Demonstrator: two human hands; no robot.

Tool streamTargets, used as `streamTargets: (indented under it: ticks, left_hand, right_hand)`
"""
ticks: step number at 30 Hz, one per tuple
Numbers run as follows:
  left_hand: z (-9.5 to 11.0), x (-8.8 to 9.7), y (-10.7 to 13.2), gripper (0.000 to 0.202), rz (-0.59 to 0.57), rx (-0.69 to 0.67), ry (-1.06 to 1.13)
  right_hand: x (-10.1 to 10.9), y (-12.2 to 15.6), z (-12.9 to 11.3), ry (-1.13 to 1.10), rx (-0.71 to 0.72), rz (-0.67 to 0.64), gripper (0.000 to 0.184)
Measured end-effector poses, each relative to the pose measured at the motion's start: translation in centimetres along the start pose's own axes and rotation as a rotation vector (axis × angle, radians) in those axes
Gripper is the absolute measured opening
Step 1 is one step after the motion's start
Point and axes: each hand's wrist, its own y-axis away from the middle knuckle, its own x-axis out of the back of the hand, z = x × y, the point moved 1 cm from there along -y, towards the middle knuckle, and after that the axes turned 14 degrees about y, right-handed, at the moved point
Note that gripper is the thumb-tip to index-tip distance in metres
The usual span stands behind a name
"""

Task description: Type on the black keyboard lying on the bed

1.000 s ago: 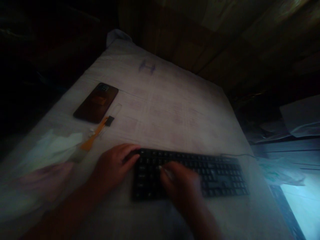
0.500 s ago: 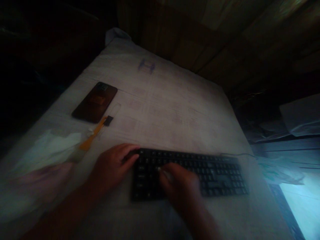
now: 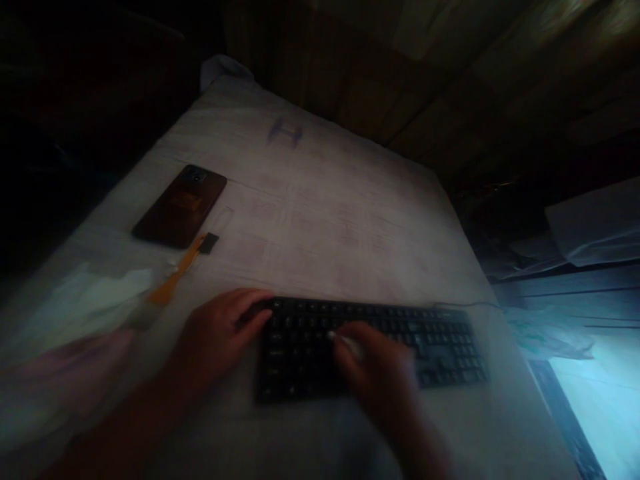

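A black keyboard [image 3: 400, 340] lies across the near part of a table under a pale cloth [image 3: 325, 220]. My left hand [image 3: 215, 337] rests at the keyboard's left end, fingers curled over its top left corner and holding it. My right hand [image 3: 380, 373] is over the left-middle keys, its fingers pinched on a small white piece [image 3: 345, 343] that touches the keys. The light is dim and the picture is blurred, so I cannot make out what the white piece is.
A dark phone [image 3: 180, 205] lies face down at the left. Beside it are an orange strip with a small black square [image 3: 183, 263] and crumpled white material [image 3: 100, 297]. A thin cable [image 3: 475, 305] leaves the keyboard's right end. The table's right edge drops to a bright floor [image 3: 595, 393].
My right hand with the white piece has slid a little to the right along the keys. My left hand stays at the keyboard's left end.
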Motion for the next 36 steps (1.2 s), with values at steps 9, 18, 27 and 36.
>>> streamTargets:
  ticks: [9, 18, 27, 36]
  left_hand:
    - [-0.2, -0.3, -0.1, 0.028, 0.013, -0.021, 0.0]
    - [-0.3, -0.2, 0.1, 0.028, 0.015, -0.027, -0.001]
    - [0.0, -0.1, 0.0, 0.027, 0.013, -0.015, 0.004]
    - [-0.4, -0.3, 0.0, 0.026, 0.016, -0.026, -0.009]
  right_hand:
    - [-0.6, -0.5, -0.6, 0.078, 0.057, -0.04, 0.016]
    - [-0.7, 0.6, -0.9, 0.07, 0.031, -0.07, 0.019]
    - [-0.9, 0.0, -0.7, 0.097, 0.01, -0.053, 0.017]
    - [-0.8, 0.0, -0.7, 0.111, 0.021, -0.072, 0.016]
